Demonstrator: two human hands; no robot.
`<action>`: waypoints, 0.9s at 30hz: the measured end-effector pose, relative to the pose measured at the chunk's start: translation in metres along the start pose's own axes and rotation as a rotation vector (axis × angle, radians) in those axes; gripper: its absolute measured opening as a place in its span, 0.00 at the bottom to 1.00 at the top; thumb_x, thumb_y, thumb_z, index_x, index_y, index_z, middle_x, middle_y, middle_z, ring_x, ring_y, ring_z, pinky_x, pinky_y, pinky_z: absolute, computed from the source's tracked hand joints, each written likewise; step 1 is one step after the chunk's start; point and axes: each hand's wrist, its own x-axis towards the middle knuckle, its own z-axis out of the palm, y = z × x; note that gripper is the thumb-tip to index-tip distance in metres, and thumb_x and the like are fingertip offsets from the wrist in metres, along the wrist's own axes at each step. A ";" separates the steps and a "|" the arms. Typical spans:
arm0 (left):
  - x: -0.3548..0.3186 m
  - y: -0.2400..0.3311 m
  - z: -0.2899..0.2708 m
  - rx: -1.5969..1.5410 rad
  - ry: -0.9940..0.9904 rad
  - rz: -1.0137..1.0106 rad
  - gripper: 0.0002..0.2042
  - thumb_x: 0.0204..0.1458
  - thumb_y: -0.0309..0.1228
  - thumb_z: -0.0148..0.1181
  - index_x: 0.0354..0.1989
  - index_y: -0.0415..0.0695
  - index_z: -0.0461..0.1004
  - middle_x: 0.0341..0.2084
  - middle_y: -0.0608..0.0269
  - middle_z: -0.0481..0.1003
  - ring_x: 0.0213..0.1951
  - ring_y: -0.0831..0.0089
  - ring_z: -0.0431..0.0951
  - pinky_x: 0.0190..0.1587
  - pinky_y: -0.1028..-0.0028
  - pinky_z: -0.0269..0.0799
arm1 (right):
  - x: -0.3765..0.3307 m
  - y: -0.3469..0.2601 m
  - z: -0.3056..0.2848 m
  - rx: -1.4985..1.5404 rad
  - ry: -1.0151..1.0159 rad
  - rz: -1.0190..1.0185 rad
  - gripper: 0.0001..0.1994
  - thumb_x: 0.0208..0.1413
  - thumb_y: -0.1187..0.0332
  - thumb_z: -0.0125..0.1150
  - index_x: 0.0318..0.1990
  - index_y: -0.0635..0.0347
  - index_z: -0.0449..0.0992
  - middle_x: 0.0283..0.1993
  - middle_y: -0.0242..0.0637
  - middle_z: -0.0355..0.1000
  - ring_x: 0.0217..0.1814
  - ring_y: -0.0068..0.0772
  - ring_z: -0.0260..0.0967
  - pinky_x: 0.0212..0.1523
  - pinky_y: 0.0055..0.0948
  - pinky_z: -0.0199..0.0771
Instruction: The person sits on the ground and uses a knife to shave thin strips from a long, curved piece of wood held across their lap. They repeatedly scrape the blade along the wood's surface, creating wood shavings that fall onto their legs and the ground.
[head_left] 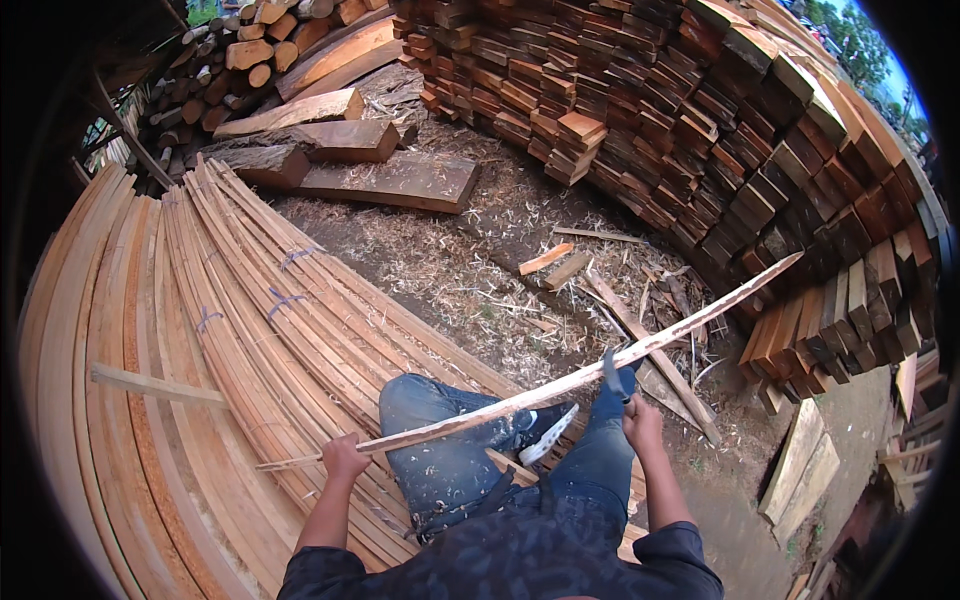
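A long, thin strip of wood [500,407] lies slantwise across my lap, its far end pointing up to the right. Near its lower left end my left hand [345,457] is wrapped round it. My right hand [643,423], closed beside my right knee, grips a knife [611,374] with a dark, broad blade. The blade rises against the strip's edge near the right knee; whether it bites into the wood I cannot tell. The fingers largely hide the knife's handle. Pale, bare patches and a rougher darker edge show along the strip.
I sit on a wide stack of long planks [180,300] spreading to the left, a short batten [160,386] across it. Shavings [400,250] and offcuts [545,258] litter the ground ahead. Tall stacked timber [700,130] curves round the right; thick beams [390,182] and logs [250,55] lie behind.
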 end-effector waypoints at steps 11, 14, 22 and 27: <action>-0.002 -0.009 0.005 0.031 0.032 -0.010 0.08 0.29 0.34 0.62 0.17 0.45 0.71 0.17 0.50 0.74 0.25 0.51 0.76 0.31 0.57 0.71 | -0.002 -0.021 0.011 0.186 -0.199 -0.048 0.06 0.44 0.73 0.55 0.28 0.63 0.64 0.22 0.55 0.65 0.28 0.61 0.65 0.28 0.45 0.64; 0.004 -0.010 0.005 0.019 0.039 -0.004 0.09 0.28 0.34 0.63 0.17 0.44 0.71 0.17 0.50 0.74 0.25 0.51 0.76 0.31 0.58 0.71 | 0.017 -0.043 0.009 0.595 0.338 0.257 0.06 0.45 0.74 0.55 0.29 0.63 0.65 0.21 0.55 0.64 0.26 0.61 0.63 0.28 0.42 0.66; 0.003 -0.003 0.007 0.015 0.049 0.019 0.07 0.30 0.31 0.61 0.19 0.44 0.72 0.18 0.50 0.73 0.25 0.50 0.75 0.29 0.57 0.69 | 0.018 0.004 0.007 0.331 0.061 0.105 0.06 0.47 0.76 0.55 0.31 0.62 0.66 0.18 0.47 0.63 0.20 0.47 0.59 0.25 0.35 0.63; -0.002 0.002 0.004 0.061 0.039 0.022 0.06 0.31 0.31 0.61 0.18 0.44 0.73 0.18 0.50 0.74 0.25 0.50 0.75 0.28 0.57 0.68 | 0.021 0.005 0.012 0.306 -0.027 -0.017 0.07 0.45 0.77 0.57 0.30 0.65 0.64 0.18 0.47 0.63 0.21 0.51 0.59 0.25 0.37 0.63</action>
